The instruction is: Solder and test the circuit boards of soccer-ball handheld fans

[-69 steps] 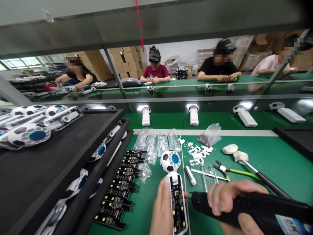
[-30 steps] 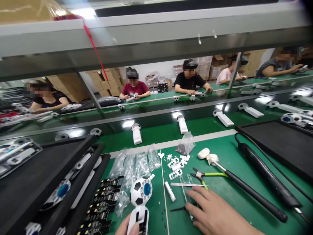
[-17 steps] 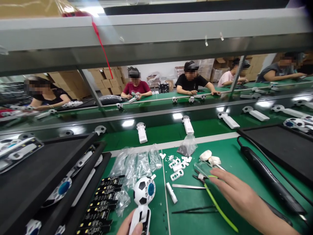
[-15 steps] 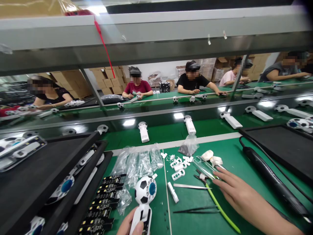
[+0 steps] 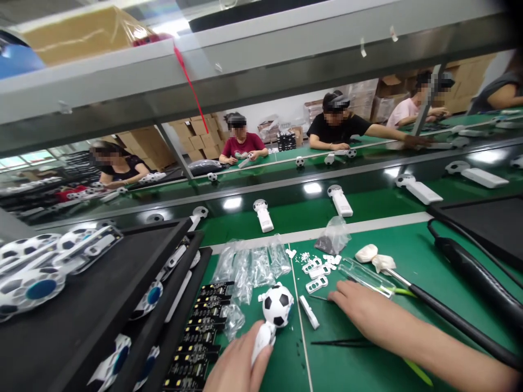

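Note:
My left hand [image 5: 241, 356] is wrapped round the white handle of a handheld device with a soccer-ball head [image 5: 278, 306]; its blue lens is turned to the right, mostly out of sight. Fingers bunched, my right hand [image 5: 359, 307] is closed on silver tweezers [image 5: 318, 297], whose thin end sticks out to the left while the rest is hidden. Just left of it lies a narrow white plastic piece [image 5: 309, 312]. A clear plastic cover [image 5: 365, 277] is beyond my right hand. Black tweezers [image 5: 339, 343] and green-handled pliers [image 5: 419, 373] are partly covered by my right arm.
Black circuit boards [image 5: 196, 332] and clear bags [image 5: 249, 267] are at the left, beside stacked black trays [image 5: 134, 272]. White frames [image 5: 316, 284] lie mid-table. A black corded tool [image 5: 469, 272] is at right. Devices sit on the green conveyor [image 5: 294, 209]; co-workers sit beyond it.
The device in my left hand has turned, so its blue lens faces away to the right. My right hand has left the clear cover and closed on the silver tweezers. The view has shifted and tilted.

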Motion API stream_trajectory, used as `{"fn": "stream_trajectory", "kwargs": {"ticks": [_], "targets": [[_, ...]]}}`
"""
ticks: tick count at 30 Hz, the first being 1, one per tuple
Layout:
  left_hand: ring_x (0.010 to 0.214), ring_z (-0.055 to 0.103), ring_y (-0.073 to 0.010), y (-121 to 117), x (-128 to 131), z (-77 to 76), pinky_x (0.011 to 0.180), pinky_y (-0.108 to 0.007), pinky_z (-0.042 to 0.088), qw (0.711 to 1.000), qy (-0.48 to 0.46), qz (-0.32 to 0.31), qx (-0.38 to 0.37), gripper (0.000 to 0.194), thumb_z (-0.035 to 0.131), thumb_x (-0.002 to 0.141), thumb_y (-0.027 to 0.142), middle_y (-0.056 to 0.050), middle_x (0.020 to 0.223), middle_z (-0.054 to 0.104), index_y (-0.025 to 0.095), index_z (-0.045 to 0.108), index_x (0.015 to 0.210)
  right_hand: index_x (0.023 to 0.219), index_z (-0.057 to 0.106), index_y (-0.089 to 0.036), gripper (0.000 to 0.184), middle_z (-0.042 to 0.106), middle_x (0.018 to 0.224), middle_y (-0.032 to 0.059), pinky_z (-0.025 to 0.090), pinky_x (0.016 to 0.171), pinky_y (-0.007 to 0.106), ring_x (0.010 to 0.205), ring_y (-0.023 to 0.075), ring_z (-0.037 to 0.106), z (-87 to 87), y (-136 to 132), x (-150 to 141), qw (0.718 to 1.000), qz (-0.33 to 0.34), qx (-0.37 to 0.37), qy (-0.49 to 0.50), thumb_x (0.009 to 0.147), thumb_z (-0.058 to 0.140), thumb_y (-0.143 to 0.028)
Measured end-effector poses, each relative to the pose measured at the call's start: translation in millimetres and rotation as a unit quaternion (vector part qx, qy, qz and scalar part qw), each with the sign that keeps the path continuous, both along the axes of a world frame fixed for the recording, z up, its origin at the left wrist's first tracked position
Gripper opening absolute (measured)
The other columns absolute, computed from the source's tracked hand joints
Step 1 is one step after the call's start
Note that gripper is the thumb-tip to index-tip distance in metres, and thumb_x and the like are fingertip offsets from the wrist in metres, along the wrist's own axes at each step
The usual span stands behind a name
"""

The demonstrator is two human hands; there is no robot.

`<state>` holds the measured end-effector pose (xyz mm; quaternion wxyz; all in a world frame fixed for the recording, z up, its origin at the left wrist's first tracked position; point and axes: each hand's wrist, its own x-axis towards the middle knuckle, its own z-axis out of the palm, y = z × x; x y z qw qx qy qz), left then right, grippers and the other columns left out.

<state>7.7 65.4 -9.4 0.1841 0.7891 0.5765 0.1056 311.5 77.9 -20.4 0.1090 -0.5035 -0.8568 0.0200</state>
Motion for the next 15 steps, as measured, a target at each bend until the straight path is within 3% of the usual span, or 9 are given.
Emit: {"fn": "stream_trajectory", "kwargs": {"ticks": [2, 5, 7, 10, 15], "targets": [[0.100, 0.063, -0.0282, 1, 2, -0.9, 0.082, -0.040, 0.052, 0.997, 0.049, 0.004, 0.057, 0.039, 0.036, 0.091, 0.039, -0.010, 0.111, 0.067, 0.022, 0.059, 0.118, 0.107, 0.054, -0.017, 0.041, 0.054, 0.090, 0.0073, 0.033, 0.061, 0.031, 0.073, 0.0212, 0.051, 13.4, -3, -1, 1.000, -0.001, 0.008, 0.009, 0.077, 0.037, 0.006], [0.094, 0.065, -0.0255, 1, 3, -0.9, 0.075, -0.036, 0.054, 0.992, 0.093, 0.004, 0.081, 0.037, 0.034, 0.093, 0.036, -0.010, 0.104, 0.067, 0.023, 0.057, 0.119, 0.100, 0.053, -0.019, 0.025, 0.054, 0.091, 0.0055, 0.031, 0.059, 0.031, 0.073, 0.0196, 0.050, 27.2, -11, -24, 0.999, 0.026, 0.010, 0.033, 0.088, 0.037, -0.005], [0.093, 0.066, -0.0228, 1, 0, -1.8, 0.076, -0.032, 0.054, 0.991, 0.106, -0.016, 0.084, 0.038, 0.034, 0.093, 0.036, -0.010, 0.103, 0.069, 0.021, 0.054, 0.122, 0.088, 0.054, -0.021, 0.016, 0.056, 0.081, 0.0020, 0.029, 0.057, 0.031, 0.068, 0.0184, 0.049, 25.8, -15, -49, 0.997, 0.059, 0.009, 0.047, 0.092, 0.040, -0.015], [0.096, 0.067, -0.0209, 1, -6, -7.9, 0.079, -0.029, 0.055, 0.983, 0.122, -0.050, 0.129, 0.040, 0.037, 0.093, 0.037, -0.010, 0.106, 0.070, 0.015, 0.053, 0.123, 0.088, 0.056, -0.024, 0.015, 0.058, 0.073, -0.0011, 0.028, 0.054, 0.030, 0.065, 0.0169, 0.051, 15.4, -10, -77, 0.994, 0.082, 0.005, 0.073, 0.094, 0.041, -0.021], [0.081, 0.070, -0.0200, 0, -12, -19.5, 0.065, -0.027, 0.057, 0.956, 0.138, -0.088, 0.244, 0.031, 0.040, 0.092, 0.032, -0.007, 0.093, 0.073, 0.014, 0.058, 0.110, 0.095, 0.057, -0.024, 0.015, 0.064, 0.082, -0.0049, 0.035, 0.061, 0.022, 0.076, 0.0105, 0.058, 11.4, 17, -77, 0.983, 0.132, -0.006, 0.125, 0.096, 0.042, -0.022]]}}
